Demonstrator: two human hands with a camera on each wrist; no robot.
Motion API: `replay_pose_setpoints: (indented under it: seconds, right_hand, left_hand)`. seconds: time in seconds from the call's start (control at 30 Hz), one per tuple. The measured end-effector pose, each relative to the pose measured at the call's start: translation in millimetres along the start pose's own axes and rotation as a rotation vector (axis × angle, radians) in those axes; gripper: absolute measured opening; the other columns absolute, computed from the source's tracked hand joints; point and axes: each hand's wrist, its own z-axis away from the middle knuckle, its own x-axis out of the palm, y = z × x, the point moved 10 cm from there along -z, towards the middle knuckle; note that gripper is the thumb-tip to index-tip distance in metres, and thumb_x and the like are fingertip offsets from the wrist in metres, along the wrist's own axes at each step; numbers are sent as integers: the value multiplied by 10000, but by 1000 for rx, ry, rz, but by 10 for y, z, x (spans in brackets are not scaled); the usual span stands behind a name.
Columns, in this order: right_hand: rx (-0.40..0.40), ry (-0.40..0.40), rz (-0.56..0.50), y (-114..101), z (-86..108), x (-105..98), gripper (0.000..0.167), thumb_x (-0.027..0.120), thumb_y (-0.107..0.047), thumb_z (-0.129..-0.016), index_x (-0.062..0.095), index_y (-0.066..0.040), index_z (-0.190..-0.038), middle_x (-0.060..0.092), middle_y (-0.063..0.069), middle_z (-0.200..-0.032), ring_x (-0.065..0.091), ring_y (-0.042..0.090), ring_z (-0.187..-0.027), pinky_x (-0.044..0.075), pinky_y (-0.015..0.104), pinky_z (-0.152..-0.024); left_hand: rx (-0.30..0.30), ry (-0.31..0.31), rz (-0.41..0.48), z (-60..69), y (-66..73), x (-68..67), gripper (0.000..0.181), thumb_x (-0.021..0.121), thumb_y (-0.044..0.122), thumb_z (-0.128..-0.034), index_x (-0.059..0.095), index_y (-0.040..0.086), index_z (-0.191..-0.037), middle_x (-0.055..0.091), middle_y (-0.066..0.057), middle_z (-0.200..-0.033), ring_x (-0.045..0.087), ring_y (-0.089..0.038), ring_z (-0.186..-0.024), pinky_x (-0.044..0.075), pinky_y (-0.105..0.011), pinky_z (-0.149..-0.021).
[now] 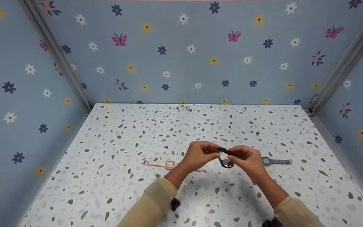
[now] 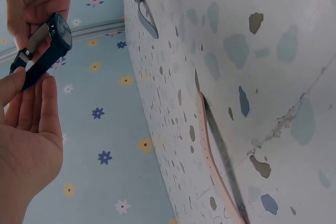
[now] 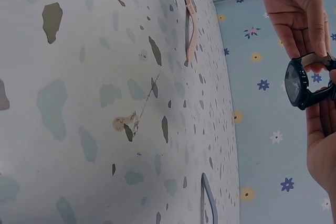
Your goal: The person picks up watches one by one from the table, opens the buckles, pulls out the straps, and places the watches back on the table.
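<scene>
Between both hands, held above the table, is a black wristwatch (image 1: 227, 164) with a round face and its strap bent into a loop. My left hand (image 1: 202, 155) pinches the strap on one side with thumb and fingers. On the other side my right hand (image 1: 245, 158) pinches the strap near the buckle end. The left wrist view shows the dark watch (image 2: 62, 32) with its face turned sideways; the same watch (image 3: 297, 82) appears at the right edge of the right wrist view.
A pink watch (image 1: 169, 164) lies flat left of the hands, partly hidden behind the left forearm. A grey-blue watch (image 1: 277, 161) lies to the right. Both rest on the white speckled table (image 1: 131, 195), enclosed by flower-patterned panels (image 1: 187, 34).
</scene>
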Motion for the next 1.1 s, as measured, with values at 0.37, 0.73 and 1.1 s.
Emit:
replay_pose_setpoints:
  seconds: [0.37, 0.73, 1.1]
  right_hand:
    - [-7, 1, 18, 17, 22, -44, 201, 750, 70, -803, 683, 93, -992, 683, 206, -936, 695, 272, -837, 589, 324, -721]
    - [4, 26, 32, 36, 32, -31, 186, 745, 85, -793, 691, 72, -970, 683, 192, -908, 687, 249, -781, 588, 310, -697]
    - [-20, 35, 117, 50, 41, -31, 170, 762, 58, -786, 700, 25, -940, 691, 150, -892, 681, 244, -792, 587, 307, -693]
  left_hand:
    - [-17, -4, 50, -2, -33, -1, 191, 778, 32, -817, 749, 4, -1004, 735, -93, -912, 698, -151, -829, 573, -268, -755]
    - [-32, 1, 72, 4, -35, -17, 202, 785, 33, -809, 753, 13, -1008, 737, -73, -921, 693, -138, -815, 569, -262, -730]
    - [-55, 11, 87, 7, -70, -34, 208, 790, 35, -806, 752, 11, -1009, 737, -89, -927, 692, -141, -816, 568, -266, -740]
